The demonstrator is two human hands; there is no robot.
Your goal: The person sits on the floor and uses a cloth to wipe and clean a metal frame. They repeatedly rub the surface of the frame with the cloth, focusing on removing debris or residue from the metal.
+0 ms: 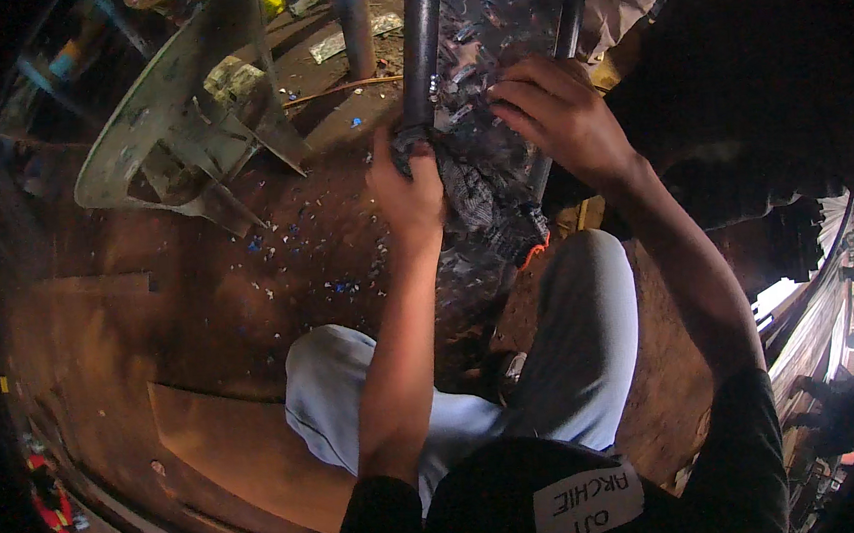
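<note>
Here the left grip [410,186] is closed around the dark cloth [476,192], pressing it against the left tube [422,54]; the rest of it drapes between the two tubes. The right grip [563,118] has curled fingers beside the right tube [573,9]; whether they pinch anything, one cannot tell. The danger? Loose fabric could snag on the shiny scraps [461,51], and a slack left hold could let the cloth slip off that smooth-looking tube.
</note>
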